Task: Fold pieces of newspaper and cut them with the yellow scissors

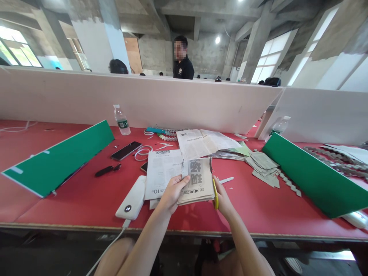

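Observation:
My left hand (pixel 172 194) is closed on a folded stack of newspaper (pixel 198 189), thumb on top and fingers underneath. Large dark characters show on its upper sheet. At the stack's right edge, my right hand (pixel 222 197) grips a pair of scissors (pixel 215 193) with yellow handles. The blades lie along that edge and are mostly hidden, so how far they are apart cannot be made out. Beneath and left of the stack lies a flat newspaper sheet (pixel 162 172). Another open newspaper sheet (pixel 205 142) spreads out behind it.
A white power bank (pixel 132 199) with a cable, a phone (pixel 125 150) and a water bottle (pixel 122 120) stand or lie at left. Green boards (pixel 63 157) flank the red table (pixel 258 214). Cut newspaper pieces (pixel 264 163) lie at right. A person (pixel 184 67) stands beyond the white partition (pixel 143 92).

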{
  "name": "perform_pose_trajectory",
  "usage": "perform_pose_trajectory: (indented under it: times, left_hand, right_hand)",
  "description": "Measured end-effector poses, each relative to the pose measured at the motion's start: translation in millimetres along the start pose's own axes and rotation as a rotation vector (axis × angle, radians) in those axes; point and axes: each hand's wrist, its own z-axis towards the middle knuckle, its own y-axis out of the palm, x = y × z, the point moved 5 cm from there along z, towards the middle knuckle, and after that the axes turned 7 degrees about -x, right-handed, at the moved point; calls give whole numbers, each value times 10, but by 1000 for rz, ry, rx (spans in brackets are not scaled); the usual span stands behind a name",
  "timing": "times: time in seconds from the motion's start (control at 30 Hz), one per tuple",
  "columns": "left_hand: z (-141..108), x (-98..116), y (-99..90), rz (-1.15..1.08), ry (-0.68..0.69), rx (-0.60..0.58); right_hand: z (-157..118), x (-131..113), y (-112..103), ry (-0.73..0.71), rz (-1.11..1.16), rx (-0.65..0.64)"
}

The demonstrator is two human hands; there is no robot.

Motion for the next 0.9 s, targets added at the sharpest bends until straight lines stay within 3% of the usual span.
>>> perform_pose_trajectory:
  times: [0.17, 0.63, 0.9]
  left_hand:
    - [-7, -20, -1, 9, -22, -5]
    - [-16, 48, 16, 4, -24, 16]
    - [-14, 15, 20, -3, -41, -3]
  right_hand:
    - [15, 26, -6, -49, 25, 1]
    - [-36, -64, -2, -8, -66, 27]
    - [-20, 53, 63, -26, -24, -74]
